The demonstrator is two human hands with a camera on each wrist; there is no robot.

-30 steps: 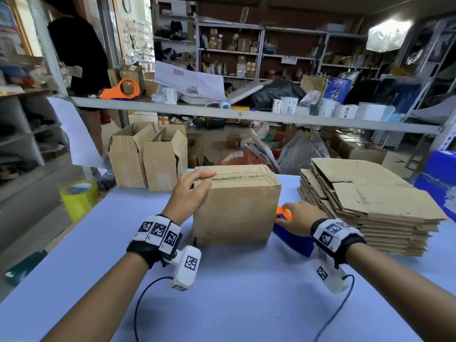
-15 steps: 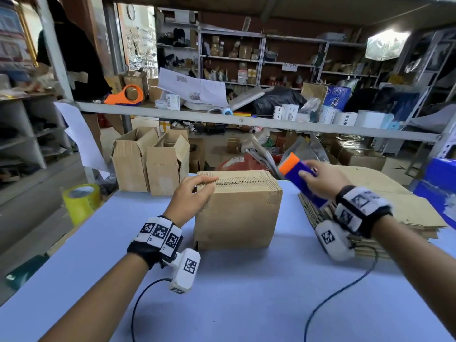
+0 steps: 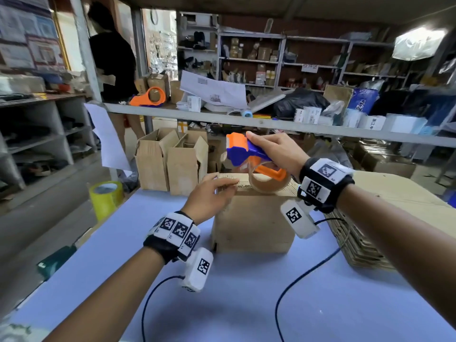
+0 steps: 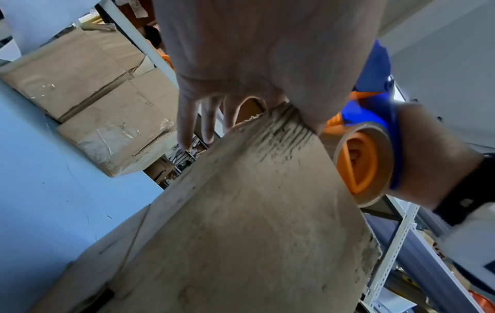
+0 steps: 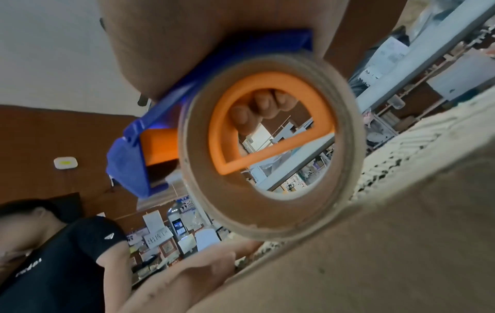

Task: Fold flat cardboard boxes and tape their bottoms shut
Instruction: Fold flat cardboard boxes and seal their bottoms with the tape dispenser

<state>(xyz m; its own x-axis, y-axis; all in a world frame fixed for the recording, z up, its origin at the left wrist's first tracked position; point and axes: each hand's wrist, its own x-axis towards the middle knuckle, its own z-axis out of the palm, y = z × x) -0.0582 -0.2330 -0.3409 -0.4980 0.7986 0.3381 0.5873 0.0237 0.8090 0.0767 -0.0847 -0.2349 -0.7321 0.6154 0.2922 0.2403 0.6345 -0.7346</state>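
A folded brown cardboard box [image 3: 251, 225] [image 4: 241, 222] [image 5: 361, 264] stands on the blue table [image 3: 222, 304], its closed flaps facing up. My left hand [image 3: 213, 193] [image 4: 203, 118] rests flat on the box's top left edge, fingers straight. My right hand [image 3: 274, 149] [image 5: 263, 105] grips the handle of a blue and orange tape dispenser [image 3: 249, 154] [image 4: 367, 148] [image 5: 214, 137]. Its brown tape roll [image 3: 267, 181] hangs just over the top of the box, near the right side.
A stack of flat cardboard boxes [image 3: 385, 208] lies on the table at the right. Two folded open boxes [image 3: 172, 161] stand at the table's back left. A yellow tape roll [image 3: 106, 197] sits off the left edge. A metal shelf rail [image 3: 271, 125] crosses above. A person in black [image 3: 113, 65] stands behind.
My right hand picked the tape dispenser up from the table beside the box, swung it up and left, and now holds it over the box top. My left hand stayed on the box.
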